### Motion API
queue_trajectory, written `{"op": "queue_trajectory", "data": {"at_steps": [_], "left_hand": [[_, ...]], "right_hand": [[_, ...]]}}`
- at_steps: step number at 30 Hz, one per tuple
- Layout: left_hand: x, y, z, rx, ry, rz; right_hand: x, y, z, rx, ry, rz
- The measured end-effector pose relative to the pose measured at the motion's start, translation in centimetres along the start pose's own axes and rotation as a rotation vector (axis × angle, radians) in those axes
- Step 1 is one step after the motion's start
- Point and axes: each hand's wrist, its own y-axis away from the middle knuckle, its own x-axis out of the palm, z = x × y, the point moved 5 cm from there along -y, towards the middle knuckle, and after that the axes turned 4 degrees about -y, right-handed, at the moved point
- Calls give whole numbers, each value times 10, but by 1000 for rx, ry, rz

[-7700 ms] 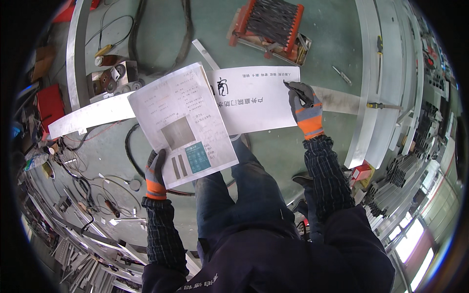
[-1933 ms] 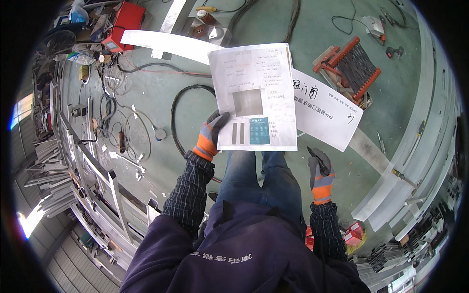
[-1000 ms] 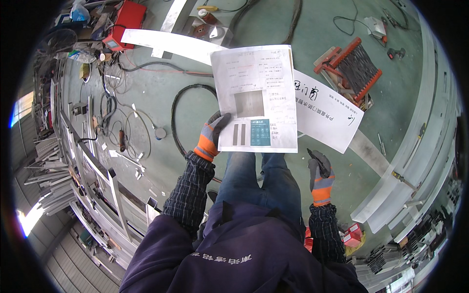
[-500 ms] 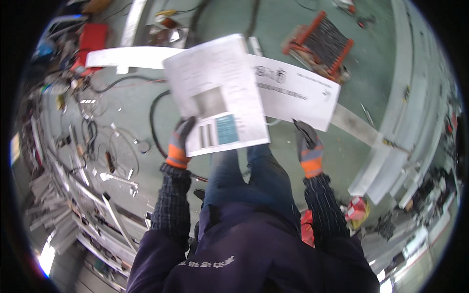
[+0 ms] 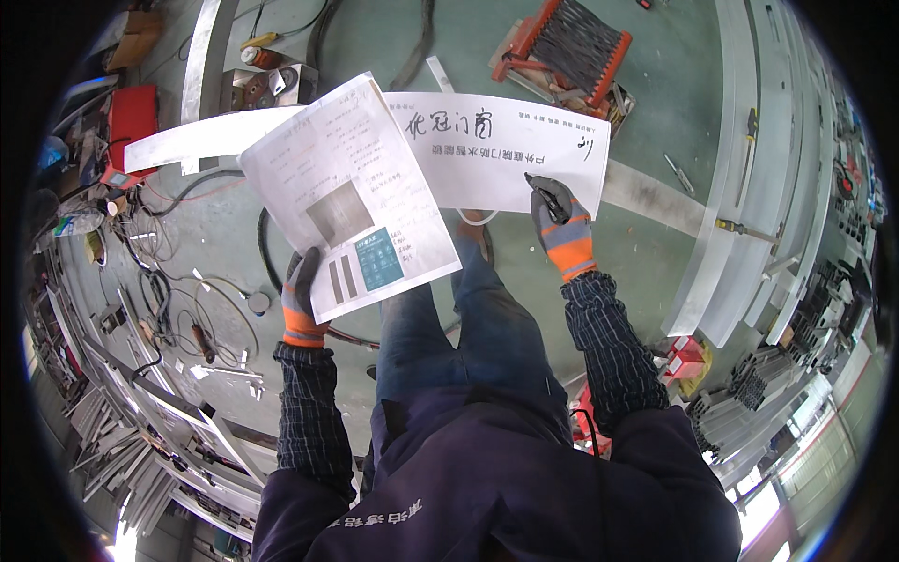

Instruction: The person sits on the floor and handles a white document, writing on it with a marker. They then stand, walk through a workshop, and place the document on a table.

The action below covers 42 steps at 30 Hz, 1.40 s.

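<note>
My left hand, in a grey and orange glove, is closed on the lower left edge of a printed paper sheet with grey pictures and a teal block. The sheet is tilted and covers part of a long white carton behind it. Black handwriting and print show on the carton, and a white loop handle hangs from its near edge. My right hand, gloved alike, is closed round a slim black marker, its tip over the carton's near right part.
Long metal profiles run down the right, with screwdrivers on them. An orange-framed stool stands ahead. On the left are a red box, cables and tools on the floor. A flat metal bar extends right from the carton.
The carton and stool have shifted left and up in the view. My right hand has moved up and left onto the carton's near edge. The sheet has tilted further, still in my left hand.
</note>
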Motion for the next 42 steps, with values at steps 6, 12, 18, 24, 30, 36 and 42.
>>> {"op": "queue_trajectory", "data": {"at_steps": [6, 12, 18, 24, 30, 36, 42], "left_hand": [[5, -1, 2, -224, 339, -7], [6, -1, 2, -310, 437, 3], [5, -2, 7, -282, 390, 13], [8, -1, 8, -342, 494, -20], [6, -1, 10, -310, 422, 19], [11, -2, 6, -368, 548, -11], [9, -4, 8, -277, 393, 16]], "right_hand": [[1, 4, -3, 25, -57, 24], [-3, 4, -9, 78, -80, 32], [-4, -1, -11, -20, -1, -45], [-8, 2, -20, 103, -32, 14], [-6, -1, -7, 55, -57, 24], [-10, 0, -10, 44, -34, -42], [-14, -2, -15, 28, -4, -69]]}}
